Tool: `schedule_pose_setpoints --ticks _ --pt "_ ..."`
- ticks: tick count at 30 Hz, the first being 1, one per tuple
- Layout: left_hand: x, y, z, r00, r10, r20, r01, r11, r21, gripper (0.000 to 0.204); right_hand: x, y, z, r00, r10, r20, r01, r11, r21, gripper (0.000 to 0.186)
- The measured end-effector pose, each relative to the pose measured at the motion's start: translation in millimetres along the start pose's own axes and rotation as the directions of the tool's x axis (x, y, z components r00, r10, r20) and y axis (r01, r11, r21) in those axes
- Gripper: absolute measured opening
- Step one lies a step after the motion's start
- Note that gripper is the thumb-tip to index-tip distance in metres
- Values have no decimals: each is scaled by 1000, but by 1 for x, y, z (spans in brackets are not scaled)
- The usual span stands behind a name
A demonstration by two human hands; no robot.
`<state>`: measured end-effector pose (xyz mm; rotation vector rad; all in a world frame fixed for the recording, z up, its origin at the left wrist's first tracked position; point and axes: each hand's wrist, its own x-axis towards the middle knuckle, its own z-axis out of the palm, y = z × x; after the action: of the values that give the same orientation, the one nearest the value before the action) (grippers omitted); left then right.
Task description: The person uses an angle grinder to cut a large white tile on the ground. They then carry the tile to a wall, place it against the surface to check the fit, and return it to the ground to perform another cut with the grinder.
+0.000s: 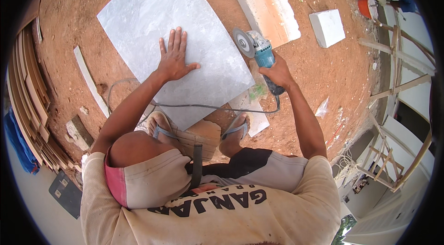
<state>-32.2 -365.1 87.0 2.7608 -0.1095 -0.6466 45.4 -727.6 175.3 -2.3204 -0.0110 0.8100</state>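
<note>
My left hand (175, 59) lies flat with spread fingers on a large grey tile (138, 23), which rests in front of me. On the right, my right hand (279, 72) is wrapped round the body of a teal and black angle grinder (264, 56). Its round cutting disc (243, 43) is upright beside the tile's right edge; whether it touches the tile I cannot tell. From the grinder's rear end a dark power cord (208, 105) loops left across the tile's near part, towards my feet.
Beyond the grinder lies a long white block (266, 4), with a smaller white block (327, 27) to its right. Stacked boards (32, 92) line the left side. A narrow pale strip (90, 80) lies left of the tile. Wooden frames (386, 161) stand at right.
</note>
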Motion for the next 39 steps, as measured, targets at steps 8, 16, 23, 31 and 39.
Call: schedule_pose_setpoints --ticks 8,16,23,31,39 --pt "0 2 -2 1000 6 12 -7 999 33 122 0 3 -1 1000 2 22 -1 999 -41 72" --pt "0 1 -3 999 0 33 -1 999 35 123 2 5 -2 1000 13 29 -10 995 -94 80" --pt "1 2 -3 999 -10 47 8 999 41 123 4 6 -1 999 9 51 -5 997 -79 83" --pt "0 1 -4 999 2 33 -3 1000 23 124 7 11 1 1000 -8 29 11 994 -106 84" --pt "0 0 -2 1000 3 24 -4 1000 24 124 9 15 1 999 -23 26 26 995 -97 80"
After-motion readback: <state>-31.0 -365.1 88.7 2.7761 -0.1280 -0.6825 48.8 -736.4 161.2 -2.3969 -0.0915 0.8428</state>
